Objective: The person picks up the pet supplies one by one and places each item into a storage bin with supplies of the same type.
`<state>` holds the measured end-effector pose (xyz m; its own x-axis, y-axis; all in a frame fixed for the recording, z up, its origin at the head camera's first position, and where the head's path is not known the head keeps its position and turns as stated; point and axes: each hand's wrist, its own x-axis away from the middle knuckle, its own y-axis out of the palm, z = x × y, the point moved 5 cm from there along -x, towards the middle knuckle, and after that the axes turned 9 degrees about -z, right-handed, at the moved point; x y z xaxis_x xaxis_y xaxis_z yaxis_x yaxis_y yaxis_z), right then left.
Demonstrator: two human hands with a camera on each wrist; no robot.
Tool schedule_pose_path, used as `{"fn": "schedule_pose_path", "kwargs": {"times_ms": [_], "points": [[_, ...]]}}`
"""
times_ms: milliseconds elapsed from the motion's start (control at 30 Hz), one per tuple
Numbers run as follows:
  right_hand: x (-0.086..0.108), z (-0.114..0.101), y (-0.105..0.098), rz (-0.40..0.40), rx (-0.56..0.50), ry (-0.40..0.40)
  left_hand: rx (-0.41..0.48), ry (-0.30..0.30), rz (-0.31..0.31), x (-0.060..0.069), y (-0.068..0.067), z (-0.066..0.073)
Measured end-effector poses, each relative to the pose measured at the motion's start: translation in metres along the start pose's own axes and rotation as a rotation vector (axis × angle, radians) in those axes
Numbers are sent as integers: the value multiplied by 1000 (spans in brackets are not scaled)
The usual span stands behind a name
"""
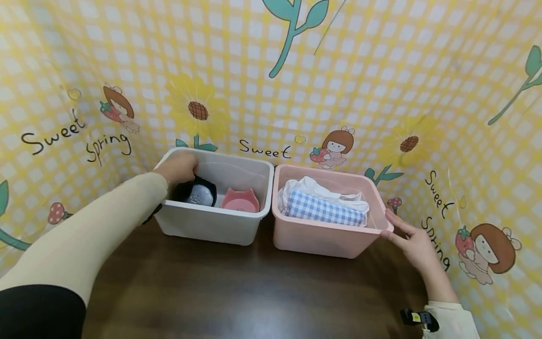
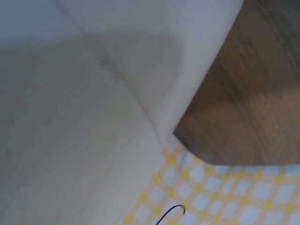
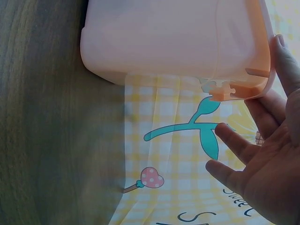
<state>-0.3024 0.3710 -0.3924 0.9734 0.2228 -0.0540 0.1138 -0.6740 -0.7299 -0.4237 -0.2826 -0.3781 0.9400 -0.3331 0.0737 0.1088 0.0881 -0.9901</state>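
Observation:
A light grey bin (image 1: 207, 223) and a pink bin (image 1: 322, 238) stand side by side on the dark table. My left hand (image 1: 179, 167) reaches over the grey bin's left end, fingers curled at the edge of a black bowl (image 1: 199, 192) with a paw print. Its fingertips are partly hidden. To the right of that bowl, in the same bin, sits a pink cat-eared bowl (image 1: 240, 201). My right hand (image 1: 412, 242) pinches the pink bin's right front rim between thumb and fingers, its other fingers spread in the right wrist view. Inside lie a blue-and-white checked cloth (image 1: 323, 207) and a white cloth (image 1: 315, 185).
Dark wood table (image 1: 254, 292) extends in front of the bins. A yellow checked sheet (image 1: 254, 103) with printed flowers and figures rises behind and at both sides, close to the bins. The left wrist view shows mostly a blurred pale surface.

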Motion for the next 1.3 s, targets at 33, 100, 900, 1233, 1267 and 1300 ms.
{"fn": "schedule_pose_path", "kwargs": {"times_ms": [33, 100, 900, 1233, 1267, 1300], "points": [[-1, -1, -1, 7, 5, -2, 4, -5, 2, -1, -2, -1], [-2, -1, -2, 7, 4, 1, 31, -15, -11, -2, -5, -2], [-6, -11, -2, 48, 120, -129, 316, 70, 45, 88, -58, 14], [3, -17, -1, 164, 232, -214, 287, 46, 218, 145, -60, 12], [5, -17, 0, 175, 241, -221, 268, 45, 236, 150, -59, 12], [6, -18, 0, 186, 251, -228, 259, 40, 254, 155, -58, 11]]}}
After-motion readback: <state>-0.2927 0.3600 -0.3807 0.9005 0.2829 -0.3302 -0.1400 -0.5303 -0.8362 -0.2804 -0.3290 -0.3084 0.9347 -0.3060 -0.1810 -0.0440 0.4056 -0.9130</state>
